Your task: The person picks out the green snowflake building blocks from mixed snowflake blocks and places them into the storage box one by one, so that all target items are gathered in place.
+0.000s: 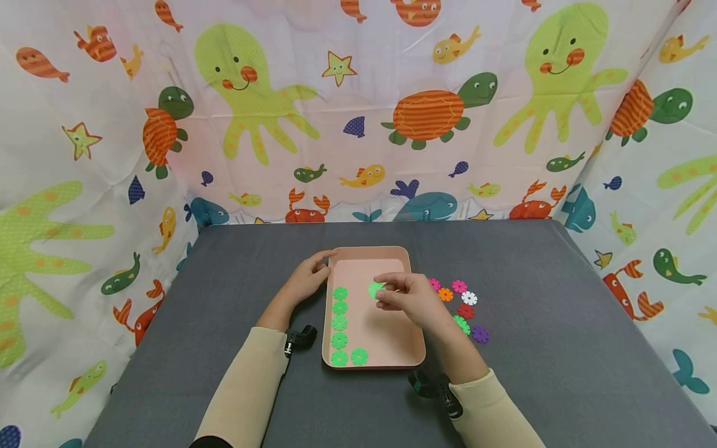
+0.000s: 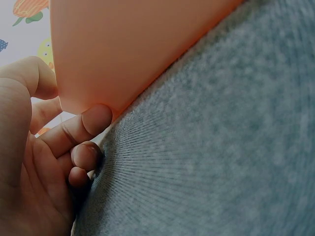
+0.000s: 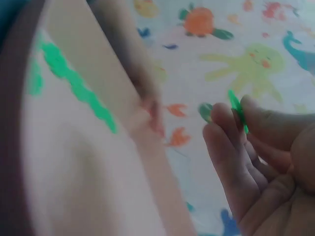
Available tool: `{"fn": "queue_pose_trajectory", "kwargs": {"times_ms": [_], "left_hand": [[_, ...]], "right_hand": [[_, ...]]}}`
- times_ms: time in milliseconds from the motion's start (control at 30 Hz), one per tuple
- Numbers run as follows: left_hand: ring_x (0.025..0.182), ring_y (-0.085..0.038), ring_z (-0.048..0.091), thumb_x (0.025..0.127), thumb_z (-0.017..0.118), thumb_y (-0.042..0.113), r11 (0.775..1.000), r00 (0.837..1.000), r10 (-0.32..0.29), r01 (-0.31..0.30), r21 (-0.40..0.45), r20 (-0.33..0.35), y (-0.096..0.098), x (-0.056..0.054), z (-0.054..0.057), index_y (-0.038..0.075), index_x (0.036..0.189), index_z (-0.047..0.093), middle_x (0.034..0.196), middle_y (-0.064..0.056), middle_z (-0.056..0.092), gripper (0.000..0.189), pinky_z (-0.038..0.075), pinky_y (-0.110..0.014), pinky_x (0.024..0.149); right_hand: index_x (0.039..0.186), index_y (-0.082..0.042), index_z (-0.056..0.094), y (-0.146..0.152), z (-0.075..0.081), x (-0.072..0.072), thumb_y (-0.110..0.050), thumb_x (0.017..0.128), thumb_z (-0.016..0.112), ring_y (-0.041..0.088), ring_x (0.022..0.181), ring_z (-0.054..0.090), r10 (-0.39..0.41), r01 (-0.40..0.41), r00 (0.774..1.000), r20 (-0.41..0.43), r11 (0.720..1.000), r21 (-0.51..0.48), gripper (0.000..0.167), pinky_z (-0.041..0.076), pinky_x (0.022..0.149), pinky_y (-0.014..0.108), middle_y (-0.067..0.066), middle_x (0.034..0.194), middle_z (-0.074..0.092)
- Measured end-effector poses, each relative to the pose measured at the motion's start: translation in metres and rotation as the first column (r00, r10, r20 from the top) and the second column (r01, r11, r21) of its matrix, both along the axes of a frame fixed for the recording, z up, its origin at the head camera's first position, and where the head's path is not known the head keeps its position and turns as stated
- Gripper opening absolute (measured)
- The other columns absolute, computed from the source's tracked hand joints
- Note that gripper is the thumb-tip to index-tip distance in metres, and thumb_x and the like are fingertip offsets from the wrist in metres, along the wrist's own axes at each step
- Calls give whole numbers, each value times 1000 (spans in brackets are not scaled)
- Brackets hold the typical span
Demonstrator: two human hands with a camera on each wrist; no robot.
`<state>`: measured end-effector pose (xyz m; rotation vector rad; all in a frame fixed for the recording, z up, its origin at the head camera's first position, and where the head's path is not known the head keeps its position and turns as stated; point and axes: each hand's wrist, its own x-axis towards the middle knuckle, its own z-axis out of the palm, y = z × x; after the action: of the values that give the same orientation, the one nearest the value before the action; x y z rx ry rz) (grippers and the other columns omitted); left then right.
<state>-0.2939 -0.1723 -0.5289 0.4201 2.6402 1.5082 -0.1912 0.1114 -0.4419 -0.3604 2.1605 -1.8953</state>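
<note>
A shallow pink tray [image 1: 386,342] lies on the grey cloth. Several green notched snowflake discs [image 1: 339,323] line its left side, with another green disc [image 1: 360,356] at the bottom beside the column. My left hand [image 1: 302,280] holds the tray's upper left edge; in the left wrist view its fingers [image 2: 81,125] curl against the outer wall. Above the tray, my right hand [image 1: 411,298] pinches a green snowflake disc [image 1: 375,289] between thumb and fingers. The right wrist view shows this disc [image 3: 235,101] edge-on, apart from the tray.
Right of the tray lie loose discs: pink [image 1: 459,286], orange [image 1: 445,294], white [image 1: 469,298], red [image 1: 465,311], green [image 1: 462,323] and purple [image 1: 480,335]. A printed curtain [image 1: 370,93] hangs behind and beside the grey table [image 1: 538,348].
</note>
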Motion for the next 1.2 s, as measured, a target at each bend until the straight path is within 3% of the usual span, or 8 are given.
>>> {"fn": "queue_pose_trajectory", "kwargs": {"times_ms": [100,233,333,467,633,833,1000,1200], "left_hand": [[57,-17,42,102,53,17,1000,1000,-1,1,-3,-5,0,0,-1,21,150,55,68,-2,48,48,36,-35,60],[56,-17,42,102,53,17,1000,1000,2,-2,1,-5,0,0,-2,21,150,55,68,-3,47,48,36,-35,59],[56,-17,43,102,53,17,1000,1000,1,-1,6,-5,-1,0,-1,22,149,56,68,-3,47,48,36,-35,60],[55,-16,41,102,52,16,1000,1000,-10,10,13,-7,-1,-1,-1,22,149,56,67,-2,46,48,35,-34,59],[55,-16,40,102,52,15,1000,1000,-13,13,19,-9,-2,-1,-2,22,149,56,67,-2,46,48,35,-34,59],[56,-17,42,103,53,16,1000,1000,-13,13,22,-1,-1,0,-2,22,149,56,69,-3,48,46,35,-33,59],[56,-18,41,103,53,16,1000,1000,-5,5,20,2,-1,1,-1,23,149,56,69,-3,47,47,35,-32,58],[56,-18,42,102,53,17,1000,1000,-2,2,14,5,-1,1,0,23,149,56,69,-4,47,47,36,-33,58]], "right_hand": [[125,10,68,-13,-11,1,1,92,73,26,85,75,-9,9,999,47,1000,17,34,58,82,44,15,86,65],[118,8,72,-27,-26,3,1,90,76,22,78,73,-19,12,999,47,990,143,30,60,74,36,10,81,65],[110,2,77,-35,-35,4,-3,88,79,16,70,65,-13,23,999,-35,951,310,23,57,68,30,3,77,65],[104,-5,80,-40,-43,6,-9,84,83,13,70,55,41,33,990,-138,870,491,20,48,64,29,-3,76,64],[101,-5,81,-41,-44,10,-12,82,86,12,68,52,136,-9,975,-175,813,582,21,44,63,28,-5,72,61],[99,-9,80,-40,-45,11,-16,82,87,12,66,51,210,-58,963,-170,776,628,20,42,62,28,-6,70,58],[101,-10,80,-39,-43,11,-17,84,86,13,70,53,246,-81,954,-170,759,646,20,45,66,30,-5,75,61],[111,-7,78,-25,-28,7,-18,92,78,13,70,57,211,-81,964,-160,810,581,22,49,64,32,-4,81,65]]}}
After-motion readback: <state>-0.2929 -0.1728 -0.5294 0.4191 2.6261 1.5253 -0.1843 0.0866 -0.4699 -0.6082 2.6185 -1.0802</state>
